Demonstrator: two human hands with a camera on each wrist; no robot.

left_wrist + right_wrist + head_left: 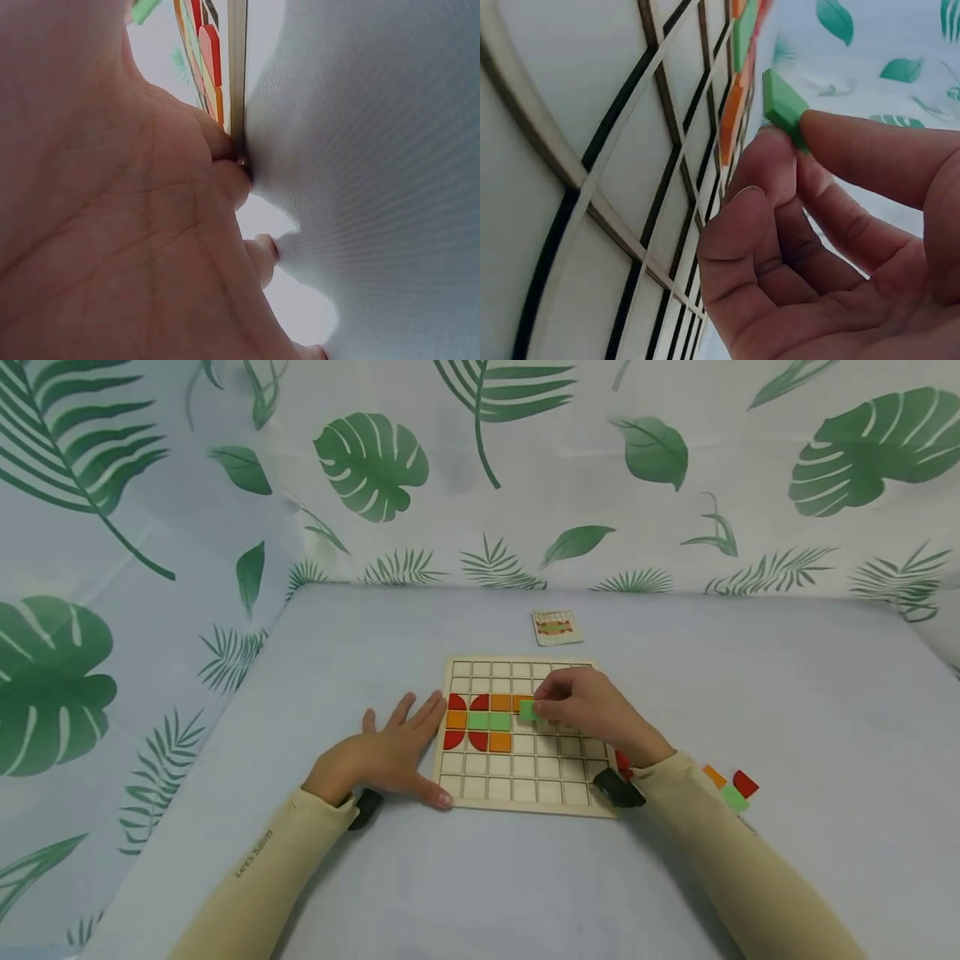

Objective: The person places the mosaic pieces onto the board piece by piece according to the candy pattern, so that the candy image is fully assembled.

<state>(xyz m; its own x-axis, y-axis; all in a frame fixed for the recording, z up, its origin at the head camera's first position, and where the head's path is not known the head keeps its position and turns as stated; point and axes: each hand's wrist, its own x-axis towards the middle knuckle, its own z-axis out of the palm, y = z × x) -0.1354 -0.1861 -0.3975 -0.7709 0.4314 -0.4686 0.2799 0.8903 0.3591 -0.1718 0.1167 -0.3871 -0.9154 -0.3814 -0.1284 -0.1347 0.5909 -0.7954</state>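
Observation:
A wooden grid board (pixel 525 790) lies on the table, with red quarter-circle, orange and green tiles set in its left cells. My right hand (pixel 588 706) is over the board and pinches a green square tile (pixel 784 105) between thumb and finger. In the head view that green tile is just right of the two green tiles (pixel 488 721) in the grid. My left hand (pixel 382 752) rests on the table with fingers spread, its thumb and fingertips against the board's left edge (pixel 237 67).
Behind the board lies a small pattern card (pixel 557 627). Loose tiles lie right of the board, partly near the right sleeve: an orange one (pixel 714 775), a green one (pixel 734 798) and a red one (pixel 746 783). A leaf-print cloth (pixel 517 518) hangs behind the table.

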